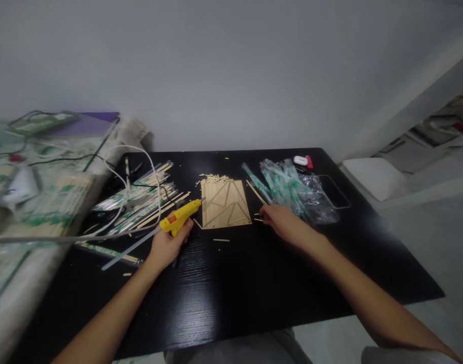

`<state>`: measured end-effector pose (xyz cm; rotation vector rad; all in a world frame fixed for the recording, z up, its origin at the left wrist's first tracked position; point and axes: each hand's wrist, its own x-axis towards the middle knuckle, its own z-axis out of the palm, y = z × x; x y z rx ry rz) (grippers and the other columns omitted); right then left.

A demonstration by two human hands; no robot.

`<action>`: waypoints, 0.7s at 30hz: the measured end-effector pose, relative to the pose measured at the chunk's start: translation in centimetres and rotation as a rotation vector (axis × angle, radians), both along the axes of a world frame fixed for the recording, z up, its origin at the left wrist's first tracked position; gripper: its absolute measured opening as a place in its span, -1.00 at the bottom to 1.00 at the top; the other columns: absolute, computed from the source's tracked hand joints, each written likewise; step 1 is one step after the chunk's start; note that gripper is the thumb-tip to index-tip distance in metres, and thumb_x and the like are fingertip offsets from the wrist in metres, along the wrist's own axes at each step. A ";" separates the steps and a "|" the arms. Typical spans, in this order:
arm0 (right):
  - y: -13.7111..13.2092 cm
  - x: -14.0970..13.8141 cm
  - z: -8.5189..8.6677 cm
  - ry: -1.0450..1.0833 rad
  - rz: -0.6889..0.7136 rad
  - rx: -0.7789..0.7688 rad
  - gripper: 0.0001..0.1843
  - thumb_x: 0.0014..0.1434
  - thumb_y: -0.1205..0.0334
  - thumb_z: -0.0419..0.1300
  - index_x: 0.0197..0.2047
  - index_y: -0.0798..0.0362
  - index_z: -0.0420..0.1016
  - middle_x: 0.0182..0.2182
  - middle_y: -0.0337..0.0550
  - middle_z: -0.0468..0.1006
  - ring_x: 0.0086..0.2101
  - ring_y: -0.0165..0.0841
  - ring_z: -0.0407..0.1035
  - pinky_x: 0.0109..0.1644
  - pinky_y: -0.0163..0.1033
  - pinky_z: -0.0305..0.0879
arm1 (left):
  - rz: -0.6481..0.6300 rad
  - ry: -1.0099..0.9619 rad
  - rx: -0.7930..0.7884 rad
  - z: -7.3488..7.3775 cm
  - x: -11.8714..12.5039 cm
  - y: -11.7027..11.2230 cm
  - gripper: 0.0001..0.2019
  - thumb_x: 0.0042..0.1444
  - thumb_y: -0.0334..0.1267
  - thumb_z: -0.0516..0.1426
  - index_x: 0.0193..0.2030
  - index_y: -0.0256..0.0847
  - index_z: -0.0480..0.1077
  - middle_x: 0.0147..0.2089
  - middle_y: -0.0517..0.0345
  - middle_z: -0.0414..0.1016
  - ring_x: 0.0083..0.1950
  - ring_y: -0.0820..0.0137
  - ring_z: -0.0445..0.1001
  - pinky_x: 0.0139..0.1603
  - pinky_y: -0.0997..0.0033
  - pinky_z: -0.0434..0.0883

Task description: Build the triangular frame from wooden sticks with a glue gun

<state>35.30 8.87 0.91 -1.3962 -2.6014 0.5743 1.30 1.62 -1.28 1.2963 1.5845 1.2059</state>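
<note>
A yellow glue gun (181,216) is gripped in my left hand (169,246), its nozzle pointing right and a long clear glue stick (130,250) trailing from its back. The nozzle ends close to the left edge of a wooden panel (213,197) made of side-by-side sticks, with more sticks set on it in slanted lines. Right of the panel, my right hand (279,218) is low over the table with its fingers pinched beside a few short wooden sticks (258,217). What lies between those fingertips is too small to make out.
A heap of short stick pieces (216,179) lies behind the panel. Packaged chopsticks (148,197) and a white cable (157,177) spread to the left. Crumpled plastic wrappers (288,184), a phone (333,192) and a white case (300,160) are on the right of the black table (246,288).
</note>
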 end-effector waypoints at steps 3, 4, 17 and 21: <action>-0.6 0.4 0.3 -0.011 0.022 0.009 -0.81 0.33 0.44 0.09 -0.05 0.13 0.47 -0.17 0.09 0.56 -0.15 -0.13 0.44 -0.04 -0.07 0.34 | -0.013 0.003 0.028 -0.1 -0.9 -0.2 -0.73 0.10 -0.05 0.25 -0.35 -0.23 0.42 -0.62 0.30 0.35 -0.63 0.50 0.33 -0.62 0.53 0.29; -0.9 0.5 0.6 0.026 0.021 0.002 -0.82 0.35 0.42 0.07 -0.06 0.12 0.46 -0.16 0.09 0.55 -0.13 -0.14 0.44 -0.01 -0.06 0.34 | -0.024 -0.020 0.045 -0.1 -1.2 -0.3 -0.73 0.11 -0.04 0.25 -0.31 -0.24 0.44 -0.60 0.29 0.37 -0.63 0.50 0.34 -0.62 0.53 0.30; -7.0 -6.2 -1.6 1.290 -0.395 -0.911 -0.72 0.14 0.07 0.43 -0.24 0.07 0.51 -0.35 -0.21 0.61 -0.31 -0.40 0.53 -0.12 -0.25 0.45 | -0.444 -0.162 0.062 0.7 -0.5 -1.6 -0.68 0.21 -0.03 0.21 -0.22 -0.30 0.54 -0.37 0.06 0.54 -0.57 0.54 0.33 -0.63 0.56 0.28; -7.3 -6.8 -2.7 1.383 -0.455 -1.077 -0.69 0.03 0.12 0.51 -0.28 0.09 0.54 -0.35 -0.19 0.64 -0.35 -0.42 0.54 -0.22 -0.31 0.46 | -0.502 -0.088 0.038 0.7 -0.5 -1.8 -0.70 0.21 -0.03 0.20 -0.24 -0.27 0.55 -0.38 0.06 0.54 -0.56 0.51 0.32 -0.60 0.52 0.30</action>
